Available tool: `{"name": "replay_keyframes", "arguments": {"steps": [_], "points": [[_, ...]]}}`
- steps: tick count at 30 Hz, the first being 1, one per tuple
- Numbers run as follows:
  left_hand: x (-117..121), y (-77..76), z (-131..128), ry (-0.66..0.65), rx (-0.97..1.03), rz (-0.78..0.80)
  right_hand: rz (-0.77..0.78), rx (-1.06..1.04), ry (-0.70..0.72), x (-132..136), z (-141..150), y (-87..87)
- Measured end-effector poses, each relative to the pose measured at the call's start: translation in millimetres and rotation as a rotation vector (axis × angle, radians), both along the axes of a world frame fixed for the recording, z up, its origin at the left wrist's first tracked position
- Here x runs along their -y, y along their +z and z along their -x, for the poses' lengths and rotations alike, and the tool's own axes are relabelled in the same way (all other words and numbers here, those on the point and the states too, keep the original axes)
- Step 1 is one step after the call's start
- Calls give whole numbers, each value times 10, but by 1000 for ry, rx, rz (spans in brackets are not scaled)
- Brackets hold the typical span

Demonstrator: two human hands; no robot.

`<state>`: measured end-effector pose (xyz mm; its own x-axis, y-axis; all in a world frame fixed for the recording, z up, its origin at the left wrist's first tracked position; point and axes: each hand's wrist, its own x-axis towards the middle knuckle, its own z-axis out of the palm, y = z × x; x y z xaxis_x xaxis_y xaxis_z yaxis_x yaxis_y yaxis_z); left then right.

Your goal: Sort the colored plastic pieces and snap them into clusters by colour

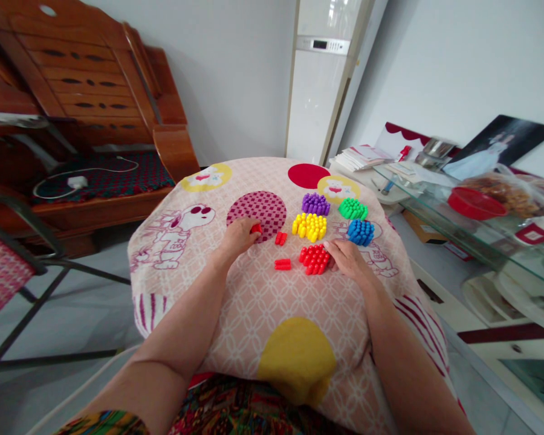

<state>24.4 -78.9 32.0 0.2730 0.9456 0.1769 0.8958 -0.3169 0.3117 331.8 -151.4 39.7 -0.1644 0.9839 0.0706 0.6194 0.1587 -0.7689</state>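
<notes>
My left hand (239, 237) is closed on small red peg-shaped plastic pieces (256, 229), at the edge of a maroon checked circle on the tablecloth. Two small sets of the same red pieces (280, 238) lie on the cloth to its right, the nearer set (282, 264) turned sideways. My right hand (348, 258) rests with fingers extended against the right side of a tight red cluster (314, 259). Behind that cluster stand yellow pieces (309, 226) and purple pieces (316, 204). Blue pieces (361, 232) and green pieces (353, 208) are grouped to the right.
The patterned tablecloth (294, 302) covers a round table. On the right, a glass shelf (435, 199) holds a red bowl (476, 202), papers and bags. A wooden bench (86, 78) stands at the left, near a metal-framed chair (9, 266). A white cabinet unit (315, 90) is behind.
</notes>
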Motion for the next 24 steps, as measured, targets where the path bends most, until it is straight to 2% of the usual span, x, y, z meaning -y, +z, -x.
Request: {"name": "replay_keyframes", "arguments": {"steps": [4,9,14,24], "points": [[44,69,-161,11,148,-19,-12,-6,5,-12,-9,-25],[158,96,-604,-208,305,124,0,-19,4,-15,-10,-29],[204,32,-971,-316,278,84,37,-58,2,-10,-1,-14],[156,-21,-1040,-391,283,94,5,-34,16,-10,-7,-11]]}}
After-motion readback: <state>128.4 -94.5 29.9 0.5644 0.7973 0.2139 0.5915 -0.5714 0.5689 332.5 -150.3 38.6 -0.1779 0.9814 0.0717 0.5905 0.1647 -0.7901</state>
